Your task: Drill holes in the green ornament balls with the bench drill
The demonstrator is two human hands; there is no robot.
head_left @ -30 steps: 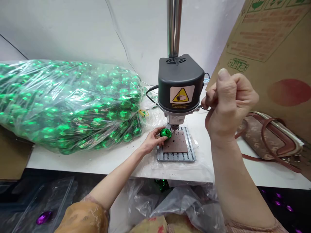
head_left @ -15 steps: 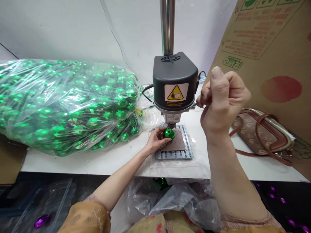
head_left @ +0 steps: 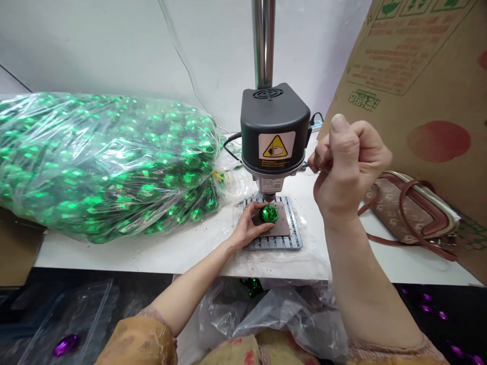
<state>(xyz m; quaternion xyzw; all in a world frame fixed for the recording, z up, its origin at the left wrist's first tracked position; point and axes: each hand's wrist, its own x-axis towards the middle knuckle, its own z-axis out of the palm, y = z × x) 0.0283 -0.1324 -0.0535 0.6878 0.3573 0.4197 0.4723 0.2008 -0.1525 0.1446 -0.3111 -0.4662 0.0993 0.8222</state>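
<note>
A small bench drill press (head_left: 274, 132) with a black motor housing stands on a white table (head_left: 152, 248). My left hand (head_left: 249, 225) is closed round a shiny green ball (head_left: 268, 214), holding it on the brown pad of the drill's slotted base plate (head_left: 292, 241), right under the spindle. My right hand (head_left: 348, 162) is raised at the drill's right side, clenched in a fist on the thin feed lever, which is mostly hidden by the fingers.
A big clear plastic bag (head_left: 102, 162) full of green balls lies on the table's left. A brown handbag (head_left: 411, 213) and a large cardboard box (head_left: 418, 86) stand on the right. Loose plastic bags (head_left: 274, 319) and purple balls (head_left: 65, 344) lie below the table edge.
My left hand has shifted the green ball rightward to sit centred under the spindle. My right fist on the lever has dropped slightly.
</note>
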